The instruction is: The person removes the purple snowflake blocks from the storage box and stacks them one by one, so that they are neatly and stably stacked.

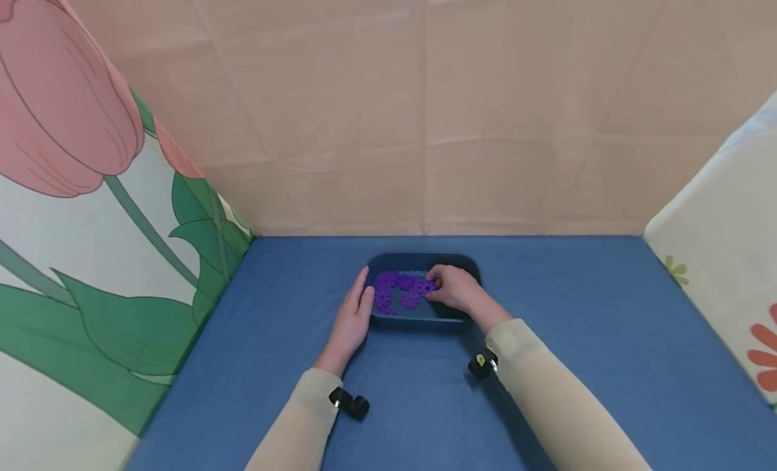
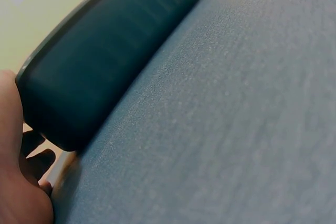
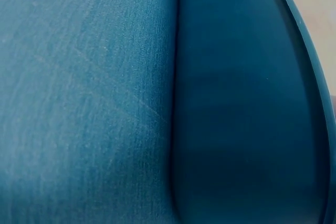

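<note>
A dark blue tray (image 1: pixel 419 321) holds several small purple notched discs (image 1: pixel 409 300), which look like snowflake-shaped building pieces. Along its left side lies my left hand (image 1: pixel 351 317), fingers extended against the outside wall and thumb at the rim. The left wrist view has that hand (image 2: pixel 18 171) at the corner of the tray (image 2: pixel 89 72). My right hand (image 1: pixel 456 287) reaches in over the right part of the tray, pinching a purple disc (image 1: pixel 427 287) between thumb and fingertips. In the right wrist view only the tray's outer wall (image 3: pixel 241 93) shows; the hand is hidden.
The tray stands on a blue cloth-covered table (image 1: pixel 400 403), near its back edge. Behind rises a beige cloth wall (image 1: pixel 425 120). A tulip-printed sheet (image 1: pixel 73 255) hangs on the left, a white flower-printed one (image 1: pixel 728 255) on the right.
</note>
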The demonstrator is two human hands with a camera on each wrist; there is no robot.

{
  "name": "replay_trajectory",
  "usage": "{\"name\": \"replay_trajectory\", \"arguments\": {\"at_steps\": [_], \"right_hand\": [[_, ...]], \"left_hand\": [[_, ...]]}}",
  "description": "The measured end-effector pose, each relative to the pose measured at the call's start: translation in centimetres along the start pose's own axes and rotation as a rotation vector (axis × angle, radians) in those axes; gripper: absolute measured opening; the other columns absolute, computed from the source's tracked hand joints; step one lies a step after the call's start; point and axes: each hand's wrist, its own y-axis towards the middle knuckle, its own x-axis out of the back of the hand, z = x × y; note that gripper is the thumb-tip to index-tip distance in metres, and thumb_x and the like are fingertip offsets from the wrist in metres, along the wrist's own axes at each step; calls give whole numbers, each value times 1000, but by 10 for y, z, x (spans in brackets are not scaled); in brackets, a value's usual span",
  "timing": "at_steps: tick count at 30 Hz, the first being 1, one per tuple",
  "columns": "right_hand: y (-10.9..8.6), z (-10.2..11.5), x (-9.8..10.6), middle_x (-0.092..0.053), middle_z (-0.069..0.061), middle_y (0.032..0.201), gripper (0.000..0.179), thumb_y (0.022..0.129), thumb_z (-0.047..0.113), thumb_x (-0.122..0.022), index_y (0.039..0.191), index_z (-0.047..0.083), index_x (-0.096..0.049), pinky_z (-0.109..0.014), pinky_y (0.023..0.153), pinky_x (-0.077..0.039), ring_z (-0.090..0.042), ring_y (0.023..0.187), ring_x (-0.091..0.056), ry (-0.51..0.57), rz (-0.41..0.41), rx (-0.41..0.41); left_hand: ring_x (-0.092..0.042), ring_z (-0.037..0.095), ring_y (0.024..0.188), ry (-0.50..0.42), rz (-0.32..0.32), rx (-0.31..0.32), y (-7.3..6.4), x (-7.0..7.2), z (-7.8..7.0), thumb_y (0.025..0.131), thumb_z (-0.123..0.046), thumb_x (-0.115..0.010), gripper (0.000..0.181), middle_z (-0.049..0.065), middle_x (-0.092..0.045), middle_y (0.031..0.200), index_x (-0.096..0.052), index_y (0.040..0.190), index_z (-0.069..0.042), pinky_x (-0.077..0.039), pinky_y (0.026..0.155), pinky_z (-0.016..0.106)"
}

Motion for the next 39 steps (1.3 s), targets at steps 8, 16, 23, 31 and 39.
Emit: {"name": "replay_trajectory", "arguments": {"at_steps": [8, 16, 23, 31, 39], "right_hand": [[2, -1, -2, -67, -9, 111, 43, 87, 33, -75, 122, 10, -67, -44, 88, -50, -24, 101, -62, -15, -28, -11], [-1, -1, 1, -69, -9, 110, 46, 86, 37, -75, 119, 5, -69, -43, 87, -52, -23, 98, -64, -35, -45, 15], [-7, 1, 6, -69, -7, 104, 44, 86, 38, -75, 116, 6, -71, -42, 81, -52, -20, 89, -62, -35, -102, 79], [-29, -2, 15, -64, 1, 97, 52, 83, 55, -70, 115, 14, -71, -37, 74, -51, -17, 84, -57, 38, -248, 99], [-57, -12, 23, -58, 4, 93, 42, 85, 47, -72, 117, 19, -69, -33, 64, -44, -16, 78, -52, 69, -413, 112]], "left_hand": [[-25, 13, 143, 5, -7, -8, 3, -1, -1, 103, -54, -31, 55, -19, -25, 155, -22, 155, -38, -24, 114, 47], [-26, 13, 142, 10, -8, -5, 3, -4, 3, 104, -52, -32, 55, -19, -25, 155, -22, 155, -37, -25, 114, 47], [-26, 15, 143, 8, -9, -4, 4, -3, 4, 102, -56, -31, 56, -16, -26, 155, -22, 155, -39, -25, 114, 48], [-26, 16, 143, 5, -13, 1, 4, -4, 5, 103, -55, -32, 56, -16, -27, 155, -23, 155, -38, -25, 114, 49], [-26, 14, 143, 18, -13, 9, 5, -5, 5, 102, -57, -30, 56, -17, -26, 155, -22, 154, -39, -25, 114, 47]]}}
